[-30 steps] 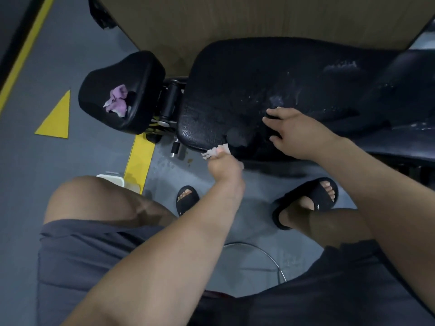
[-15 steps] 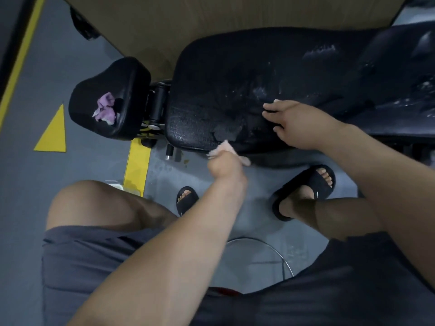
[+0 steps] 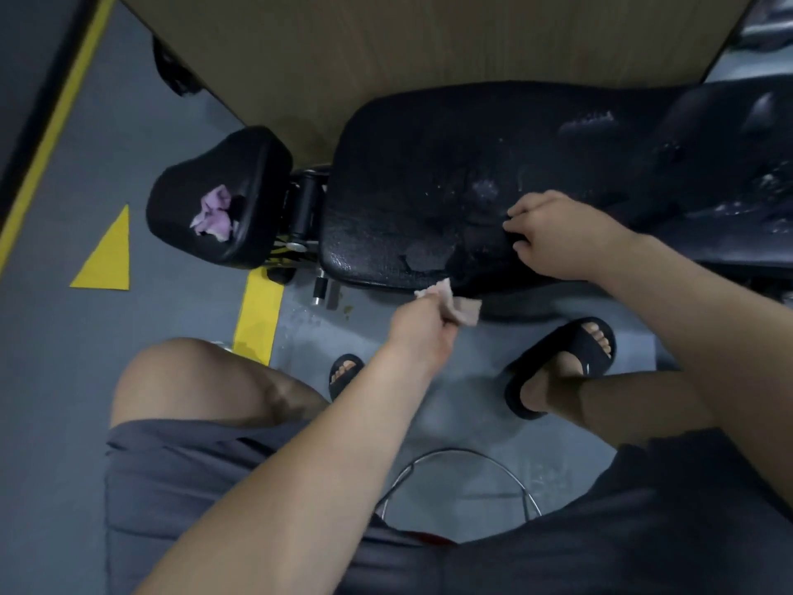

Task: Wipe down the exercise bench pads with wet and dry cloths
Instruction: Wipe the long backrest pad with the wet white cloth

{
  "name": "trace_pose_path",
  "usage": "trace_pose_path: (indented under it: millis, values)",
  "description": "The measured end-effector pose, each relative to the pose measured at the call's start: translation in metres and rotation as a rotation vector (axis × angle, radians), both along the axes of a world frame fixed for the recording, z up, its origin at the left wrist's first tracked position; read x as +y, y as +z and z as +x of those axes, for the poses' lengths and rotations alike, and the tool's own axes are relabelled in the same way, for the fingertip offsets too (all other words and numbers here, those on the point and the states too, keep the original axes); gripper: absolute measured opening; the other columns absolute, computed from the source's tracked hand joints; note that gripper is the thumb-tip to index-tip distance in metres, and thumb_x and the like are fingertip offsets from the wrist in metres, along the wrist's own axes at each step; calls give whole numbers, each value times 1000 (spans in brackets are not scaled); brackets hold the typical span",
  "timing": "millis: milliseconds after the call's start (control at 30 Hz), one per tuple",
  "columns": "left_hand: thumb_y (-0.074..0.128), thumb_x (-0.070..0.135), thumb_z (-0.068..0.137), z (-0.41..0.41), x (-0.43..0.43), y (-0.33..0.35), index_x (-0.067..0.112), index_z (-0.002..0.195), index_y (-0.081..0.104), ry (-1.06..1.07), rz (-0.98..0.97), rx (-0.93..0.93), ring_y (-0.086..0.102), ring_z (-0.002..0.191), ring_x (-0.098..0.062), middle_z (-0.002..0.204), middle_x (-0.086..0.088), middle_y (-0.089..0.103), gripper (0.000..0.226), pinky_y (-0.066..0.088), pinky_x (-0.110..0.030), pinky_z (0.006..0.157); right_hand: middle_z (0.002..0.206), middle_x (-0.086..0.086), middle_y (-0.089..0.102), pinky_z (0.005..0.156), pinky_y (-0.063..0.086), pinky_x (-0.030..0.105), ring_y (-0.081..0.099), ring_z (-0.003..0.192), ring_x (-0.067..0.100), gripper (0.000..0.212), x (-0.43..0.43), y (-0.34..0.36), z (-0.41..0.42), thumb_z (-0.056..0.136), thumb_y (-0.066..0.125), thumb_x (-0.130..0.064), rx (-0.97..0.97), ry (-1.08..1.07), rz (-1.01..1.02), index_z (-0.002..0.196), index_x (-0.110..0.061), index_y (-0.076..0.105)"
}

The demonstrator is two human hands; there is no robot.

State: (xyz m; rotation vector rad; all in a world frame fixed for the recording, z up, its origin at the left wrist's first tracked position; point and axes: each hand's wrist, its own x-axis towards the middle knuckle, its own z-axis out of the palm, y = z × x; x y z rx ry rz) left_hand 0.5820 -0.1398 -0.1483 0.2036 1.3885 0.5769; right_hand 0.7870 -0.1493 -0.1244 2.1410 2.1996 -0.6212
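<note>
The large black bench pad fills the upper middle, with wet streaks and droplets on its surface. My left hand grips a pale pinkish cloth at the pad's near edge, just below its rim. My right hand rests on the near side of the pad, fingers bent against the surface; nothing shows in it. A smaller black seat pad stands to the left, with a crumpled purple cloth lying on it.
A wooden panel stands behind the bench. On the grey floor are a yellow line and a yellow triangle. My feet in black sandals stand under the pad. A chrome stool ring sits between my legs.
My left hand with the pale cloth has dropped from the pad's side to just under its near edge. The right hand stays on the pad.
</note>
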Motion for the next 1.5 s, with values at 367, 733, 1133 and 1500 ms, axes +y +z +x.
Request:
trace_pose_path:
  millis: [367, 733, 1133, 1500]
  values:
    - [50, 23, 103, -61, 47, 18, 10, 147, 47, -1302, 1089, 941, 44, 142, -27, 150, -17, 50, 46, 35, -35, 118, 152, 3, 39, 112, 40, 42, 35, 138, 28, 45, -7, 7, -18, 104, 46, -33, 26, -14, -79, 147, -21, 52]
    - [55, 50, 86, -6, -9, -9, 10, 160, -18, -1824, 1135, 1229, -25, 154, -27, 168, -11, -22, 111, -13, -43, 126, 156, 4, 38, 120, 28, 35, 39, 141, 26, 45, -4, -8, 1, 104, 45, -22, 58, 50, -72, 148, -23, 51]
    - [53, 58, 85, -3, 11, -17, 1, 156, -21, -1786, 1072, 1272, -33, 150, -33, 164, -18, -28, 118, -11, -46, 126, 131, 9, 56, 98, 51, 45, 57, 118, 32, 38, 2, 4, 3, 100, 44, -22, 21, -28, -43, 131, -21, 65]
    - [45, 13, 95, -47, 90, 32, 5, 162, 13, -1562, 1213, 859, 10, 157, -24, 169, -10, 17, 75, 4, -28, 125, 96, 5, 64, 83, 54, 45, 60, 94, 27, 32, 2, -10, -56, 91, 41, -30, 302, -184, 259, 89, -18, 70]
